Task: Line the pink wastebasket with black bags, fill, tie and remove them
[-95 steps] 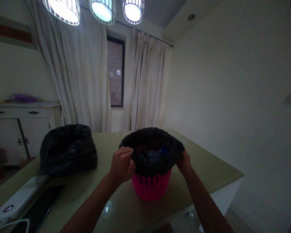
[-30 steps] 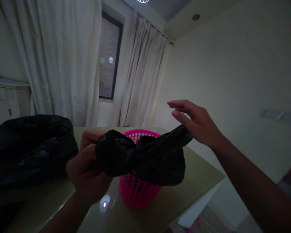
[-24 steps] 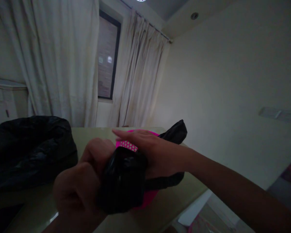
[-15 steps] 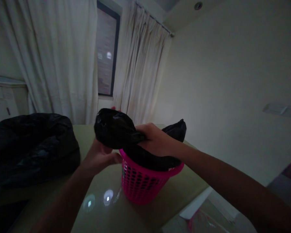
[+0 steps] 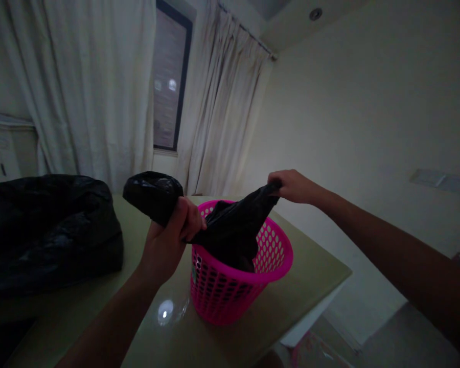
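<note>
A pink perforated plastic basket (image 5: 224,294) stands upright on the table, with a black plastic bag (image 5: 235,225) hanging partly inside it. At the basket's left rim, my left hand (image 5: 176,225) is closed around the gathered bag, and a puffed end of the bag bulges out above the fist. My right hand (image 5: 293,186) pinches another part of the bag, above and beyond the basket's right side. Between the two hands the bag is stretched across the opening, while the inner right wall of the basket shows.
Another, larger black plastic bag (image 5: 53,232) sits at the left of the glossy pale table (image 5: 306,271). The table's right edge slopes away near the basket. Curtains (image 5: 99,102) and a window (image 5: 170,76) are behind, and a plain wall (image 5: 348,128) is at the right.
My right hand has moved up and right from over the basket, pulling the bag taut. My left hand has closed around the bag, and its puffed end has shifted left.
</note>
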`<state>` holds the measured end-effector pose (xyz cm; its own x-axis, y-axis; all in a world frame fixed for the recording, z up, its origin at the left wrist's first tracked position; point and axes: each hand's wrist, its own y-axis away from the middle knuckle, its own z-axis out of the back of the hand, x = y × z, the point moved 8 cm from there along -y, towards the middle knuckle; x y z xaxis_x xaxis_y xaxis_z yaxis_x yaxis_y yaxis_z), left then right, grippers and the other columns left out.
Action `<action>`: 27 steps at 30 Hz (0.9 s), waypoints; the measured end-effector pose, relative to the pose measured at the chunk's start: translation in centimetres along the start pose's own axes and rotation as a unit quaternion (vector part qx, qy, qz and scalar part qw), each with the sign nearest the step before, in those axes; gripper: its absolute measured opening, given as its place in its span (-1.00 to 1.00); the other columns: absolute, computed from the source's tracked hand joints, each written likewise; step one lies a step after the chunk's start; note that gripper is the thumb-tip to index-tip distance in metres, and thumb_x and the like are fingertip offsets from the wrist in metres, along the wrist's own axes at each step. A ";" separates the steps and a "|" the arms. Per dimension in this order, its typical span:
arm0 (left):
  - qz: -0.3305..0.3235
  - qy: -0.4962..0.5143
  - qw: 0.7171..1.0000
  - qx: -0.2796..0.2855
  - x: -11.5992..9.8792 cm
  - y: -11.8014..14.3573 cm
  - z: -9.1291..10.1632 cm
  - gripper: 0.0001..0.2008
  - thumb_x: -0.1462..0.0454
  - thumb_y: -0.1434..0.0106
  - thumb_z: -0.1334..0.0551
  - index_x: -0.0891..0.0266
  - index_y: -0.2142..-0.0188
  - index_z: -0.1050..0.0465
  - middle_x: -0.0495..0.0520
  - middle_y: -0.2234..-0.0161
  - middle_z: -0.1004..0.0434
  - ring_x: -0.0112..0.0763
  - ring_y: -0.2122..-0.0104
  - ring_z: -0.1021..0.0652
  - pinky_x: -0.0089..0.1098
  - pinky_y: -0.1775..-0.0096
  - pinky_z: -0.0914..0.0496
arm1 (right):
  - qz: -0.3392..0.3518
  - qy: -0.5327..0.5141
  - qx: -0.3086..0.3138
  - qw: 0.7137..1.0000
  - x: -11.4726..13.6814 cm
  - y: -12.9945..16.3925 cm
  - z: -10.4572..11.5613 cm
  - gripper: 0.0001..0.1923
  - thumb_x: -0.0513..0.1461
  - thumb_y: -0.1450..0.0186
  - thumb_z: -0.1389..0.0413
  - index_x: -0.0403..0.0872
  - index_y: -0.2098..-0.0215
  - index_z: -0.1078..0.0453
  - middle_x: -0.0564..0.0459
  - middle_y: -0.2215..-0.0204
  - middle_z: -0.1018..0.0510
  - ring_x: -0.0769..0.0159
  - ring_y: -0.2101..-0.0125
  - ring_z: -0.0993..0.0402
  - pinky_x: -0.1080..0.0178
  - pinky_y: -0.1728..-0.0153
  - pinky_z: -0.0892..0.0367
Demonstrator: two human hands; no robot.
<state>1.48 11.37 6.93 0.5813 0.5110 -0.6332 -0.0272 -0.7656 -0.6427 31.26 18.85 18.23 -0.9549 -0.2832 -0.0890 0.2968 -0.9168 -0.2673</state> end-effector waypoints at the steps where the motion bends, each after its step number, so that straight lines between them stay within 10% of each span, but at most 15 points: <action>1: -0.007 -0.024 1.000 -0.004 0.0 0.1 0.3 -0.58 0.06 -0.50 -0.30 0.13 0.48 -0.35 -0.15 0.61 -0.13 -0.46 0.56 -0.23 -0.30 0.30 -0.43 | -0.010 -0.063 0.003 0.998 -0.9 0.5 0.2 -0.59 -0.06 -0.20 -0.44 -0.04 0.05 -0.60 -0.07 0.16 -0.68 0.15 0.26 -0.58 0.14 0.19 -0.41; 4: -0.020 -0.086 0.996 -0.015 0.2 0.5 1.1 -0.71 0.11 -0.42 -0.38 0.12 0.39 -0.41 -0.09 0.50 -0.29 -0.41 0.48 -0.33 -0.28 0.29 -0.42 | -0.043 -0.239 0.072 0.967 -2.4 2.0 -1.6 -0.12 0.02 -0.02 -0.55 -0.01 -0.26 -0.50 -0.16 -0.08 -0.64 0.17 0.23 -0.64 0.09 0.15 -0.53; 7: -0.019 -0.110 0.994 -0.008 0.6 0.8 1.3 -0.75 0.10 -0.40 -0.39 0.11 0.35 -0.45 -0.05 0.44 -0.39 -0.38 0.43 -0.40 -0.27 0.30 -0.42 | 0.010 -0.361 0.127 0.924 -1.0 2.9 -3.7 -0.39 0.04 -0.12 -0.50 -0.04 -0.06 -0.63 -0.09 0.02 -0.69 0.14 0.12 -0.66 0.04 -0.02 -0.54; 11: -0.002 -0.138 0.990 0.024 0.5 1.4 0.4 -0.79 0.11 -0.39 -0.40 0.11 0.31 -0.50 -0.05 0.46 -0.42 -0.39 0.45 -0.43 -0.35 0.40 -0.38 | 0.068 -0.518 -0.018 0.852 0.3 3.3 -1.6 -0.72 -0.06 -0.18 -0.48 -0.02 0.24 -0.65 0.04 0.24 -0.71 0.26 0.21 -0.63 0.14 0.03 -0.53; 15: -0.006 -0.205 0.978 0.027 -0.6 1.7 -0.1 -0.76 0.15 -0.36 -0.41 0.14 0.40 -0.50 -0.06 0.51 -0.39 -0.46 0.50 -0.39 -0.43 0.45 -0.37 | 0.051 -0.639 -0.119 0.758 -0.1 4.5 0.5 -0.60 -0.14 -0.09 -0.50 0.14 0.09 -0.63 0.08 0.01 -0.73 0.19 0.04 -0.67 0.07 -0.06 -0.56; 20: -0.037 -0.228 0.973 0.013 -1.8 1.5 -0.2 -0.78 0.17 -0.36 -0.39 0.14 0.40 -0.52 -0.07 0.50 -0.42 -0.46 0.50 -0.43 -0.44 0.42 -0.46 | 0.044 -0.640 -0.001 0.767 1.6 5.2 -1.7 -0.25 0.30 -0.23 -0.33 0.06 -0.20 -0.59 -0.14 -0.29 -0.59 -0.08 -0.28 -0.53 -0.14 -0.23 -0.49; 27: -0.037 -0.288 0.957 0.008 -0.3 1.5 -0.2 -0.79 0.10 -0.44 -0.36 0.09 0.03 -0.67 0.07 0.15 -0.74 -0.16 0.11 -0.71 -0.16 0.05 -0.65 | 0.039 -0.569 -0.021 0.821 3.1 5.7 -1.6 -0.69 -0.09 -0.25 -0.48 -0.04 0.11 -0.69 -0.02 0.26 -0.75 0.27 0.32 -0.66 0.22 0.26 -0.57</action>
<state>1.38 10.01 6.28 0.0384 0.6978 -0.7152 -0.0179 -0.7152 -0.6987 30.01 13.20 14.86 -0.3134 -0.4426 0.8402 0.3349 -0.8794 -0.3383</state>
